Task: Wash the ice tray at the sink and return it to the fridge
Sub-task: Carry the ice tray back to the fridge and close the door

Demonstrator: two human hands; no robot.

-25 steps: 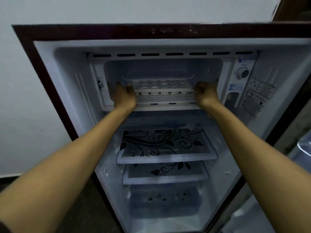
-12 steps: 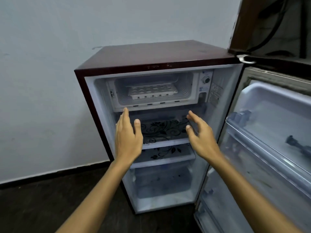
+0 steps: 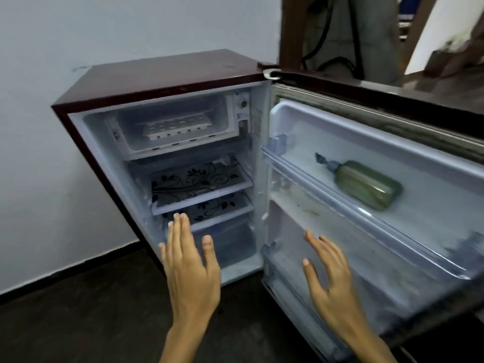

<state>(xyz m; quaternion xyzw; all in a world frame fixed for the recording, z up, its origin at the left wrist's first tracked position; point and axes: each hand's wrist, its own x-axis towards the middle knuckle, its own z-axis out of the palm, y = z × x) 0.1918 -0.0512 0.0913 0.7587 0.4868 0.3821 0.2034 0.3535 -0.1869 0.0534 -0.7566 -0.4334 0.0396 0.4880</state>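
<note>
1. Ice tray (image 3: 178,127) lies inside the freezer compartment (image 3: 131,145) of the open fridge (image 3: 162,74).
2. My left hand (image 3: 192,268) is spread flat, holding nothing.
3. My right hand (image 3: 331,279) is likewise spread and empty, near the door (image 3: 392,226).

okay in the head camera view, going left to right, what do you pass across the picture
Wall → ice tray in the freezer box → thermostat dial → green bottle on the open door's shelf. Lower down: left hand → right hand.
</note>
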